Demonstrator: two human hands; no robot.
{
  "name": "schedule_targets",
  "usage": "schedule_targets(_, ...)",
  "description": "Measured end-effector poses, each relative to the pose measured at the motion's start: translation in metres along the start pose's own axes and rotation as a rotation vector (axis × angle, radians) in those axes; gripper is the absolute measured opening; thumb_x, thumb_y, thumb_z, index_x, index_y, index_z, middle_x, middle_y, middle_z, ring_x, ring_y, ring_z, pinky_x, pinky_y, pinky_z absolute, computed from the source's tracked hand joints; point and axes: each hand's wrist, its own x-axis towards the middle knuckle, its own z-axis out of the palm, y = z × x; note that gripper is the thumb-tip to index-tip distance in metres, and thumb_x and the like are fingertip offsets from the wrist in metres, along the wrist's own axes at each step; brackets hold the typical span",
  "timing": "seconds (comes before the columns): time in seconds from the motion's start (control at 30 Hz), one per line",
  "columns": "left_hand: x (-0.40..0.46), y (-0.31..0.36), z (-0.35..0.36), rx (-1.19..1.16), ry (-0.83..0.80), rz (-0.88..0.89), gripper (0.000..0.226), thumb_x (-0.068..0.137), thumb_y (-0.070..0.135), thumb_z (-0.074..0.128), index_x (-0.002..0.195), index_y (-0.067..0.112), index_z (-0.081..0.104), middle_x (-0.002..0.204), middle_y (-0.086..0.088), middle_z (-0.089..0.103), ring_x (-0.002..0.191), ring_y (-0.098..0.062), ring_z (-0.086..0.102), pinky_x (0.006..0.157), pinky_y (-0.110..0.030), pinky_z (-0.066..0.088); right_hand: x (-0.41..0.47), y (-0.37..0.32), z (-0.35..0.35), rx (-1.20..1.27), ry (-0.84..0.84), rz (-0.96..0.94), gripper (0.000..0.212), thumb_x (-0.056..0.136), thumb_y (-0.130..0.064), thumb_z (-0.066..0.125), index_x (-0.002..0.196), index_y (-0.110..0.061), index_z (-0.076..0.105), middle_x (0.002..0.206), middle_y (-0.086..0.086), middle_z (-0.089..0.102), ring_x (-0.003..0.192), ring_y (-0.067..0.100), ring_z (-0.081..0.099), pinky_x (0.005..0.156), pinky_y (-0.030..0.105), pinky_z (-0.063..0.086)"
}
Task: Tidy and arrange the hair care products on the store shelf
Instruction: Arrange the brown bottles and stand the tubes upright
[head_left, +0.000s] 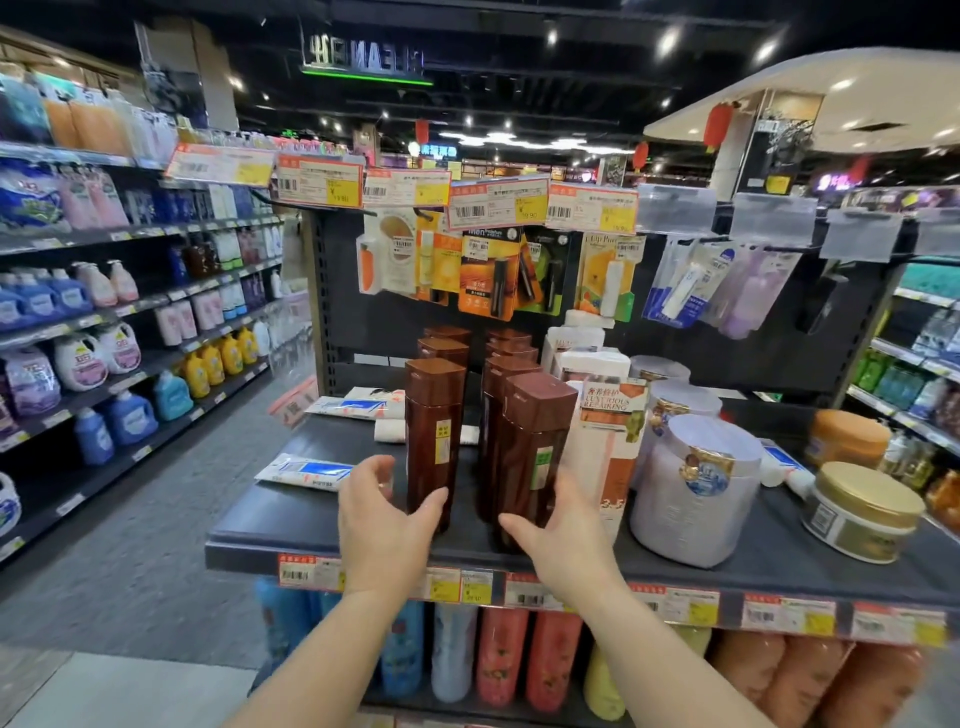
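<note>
Two rows of tall brown bottles stand on the dark shelf (311, 519). My left hand (384, 525) is cupped at the base of the front left brown bottle (434, 431), thumb against its lower right side, fingers spread on its left. My right hand (561, 540) cups the base of the front right brown bottle (535, 457), thumb at its lower left, fingers along its right side. Whether either hand truly grips its bottle is not clear. More brown bottles (447, 348) line up behind each.
White tubes (306, 470) lie flat on the shelf's left part. A white-and-orange box (610, 447), a lilac tub (701, 488) and gold-lidded jars (862, 512) stand at the right. Lip balm cards (488, 270) hang above. Coloured bottles (498, 660) fill the shelf below. An aisle lies left.
</note>
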Motion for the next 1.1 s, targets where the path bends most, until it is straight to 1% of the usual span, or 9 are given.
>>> schedule_targets(0.07,0.013,-0.005,-0.005,0.023,-0.109,-0.057,0.078,0.069,0.029,0.086,0.134,0.019,0.044,0.127,0.002,0.049,0.114,-0.016,0.052,0.099,-0.034,0.044,0.001,0.001,0.006,0.007,-0.015,0.027,0.046,0.083,-0.028,0.073,0.121,-0.032,0.048,0.104,-0.022,0.058,0.097,0.001,0.054,0.082,0.017,0.042)
schedule_targets(0.13,0.024,-0.009,-0.005,0.043,-0.237,-0.068,0.086,0.068,0.028,0.087,0.14,0.02,0.041,0.132,0.001,0.05,0.122,-0.016,0.051,0.102,-0.034,0.044,0.002,0.002,0.011,0.008,-0.022,0.045,0.044,0.084,-0.028,0.073,0.119,-0.034,0.047,0.103,-0.023,0.057,0.096,0.001,0.053,0.083,0.017,0.042)
schedule_targets(0.37,0.046,-0.013,0.005,0.07,-0.494,-0.074,0.057,0.073,0.029,0.083,0.12,0.03,0.05,0.106,0.014,0.064,0.103,-0.009,0.062,0.092,-0.03,0.05,0.004,-0.002,0.016,0.014,-0.045,0.095,0.046,0.086,-0.028,0.07,0.124,-0.031,0.043,0.104,-0.022,0.05,0.098,-0.001,0.049,0.085,0.015,0.038)
schedule_targets(0.5,0.048,-0.017,-0.002,0.099,-0.542,-0.033,0.051,0.072,0.03,0.085,0.113,0.032,0.055,0.104,0.016,0.066,0.099,-0.005,0.063,0.087,-0.025,0.05,0.006,-0.001,0.015,-0.024,-0.086,0.129,0.046,0.083,-0.027,0.073,0.116,-0.033,0.04,0.099,-0.022,0.05,0.092,-0.001,0.048,0.08,0.014,0.037)
schedule_targets(0.67,0.045,-0.021,-0.008,0.07,-0.584,-0.002,0.052,0.066,0.03,0.088,0.108,0.036,0.059,0.099,0.018,0.07,0.094,0.002,0.065,0.084,-0.02,0.051,0.009,-0.002,0.017,-0.092,-0.123,0.153,0.059,0.082,-0.027,0.074,0.133,-0.018,0.045,0.12,-0.008,0.06,0.095,0.005,0.051,0.084,0.017,0.043)
schedule_targets(0.77,0.044,-0.017,-0.008,0.06,-0.58,-0.003,0.05,0.069,0.028,0.087,0.104,0.041,0.054,0.094,0.022,0.067,0.09,0.007,0.061,0.075,-0.012,0.046,0.01,-0.003,0.016,-0.082,-0.127,0.172,0.06,0.082,-0.025,0.075,0.134,-0.017,0.045,0.11,-0.011,0.056,0.097,0.006,0.051,0.084,0.018,0.043)
schedule_targets(0.83,0.043,-0.017,-0.007,0.063,-0.571,0.002,0.051,0.069,0.027,0.087,0.108,0.039,0.055,0.096,0.021,0.067,0.091,0.006,0.062,0.08,-0.016,0.049,0.011,-0.003,0.015,-0.086,-0.127,0.172,0.06,0.081,-0.025,0.075,0.132,-0.018,0.046,0.108,-0.012,0.055,0.103,0.008,0.056,0.087,0.02,0.046)
schedule_targets(0.93,0.042,-0.02,-0.007,0.061,-0.568,0.006,0.055,0.069,0.027,0.087,0.114,0.035,0.057,0.099,0.021,0.067,0.095,0.004,0.062,0.083,-0.017,0.049,0.012,-0.001,0.016,-0.097,-0.145,0.177,0.067,0.079,-0.028,0.077,0.136,-0.017,0.043,0.126,-0.007,0.059,0.114,0.013,0.057,0.095,0.025,0.048)
schedule_targets(1.1,0.043,-0.021,-0.005,0.074,-0.57,-0.011,0.059,0.068,0.03,0.087,0.119,0.033,0.057,0.104,0.018,0.068,0.099,0.0,0.063,0.091,-0.026,0.051,0.013,-0.002,0.013,-0.059,-0.158,0.167,0.068,0.079,-0.026,0.077,0.138,-0.018,0.043,0.129,-0.004,0.059,0.1,0.007,0.055,0.087,0.018,0.046)
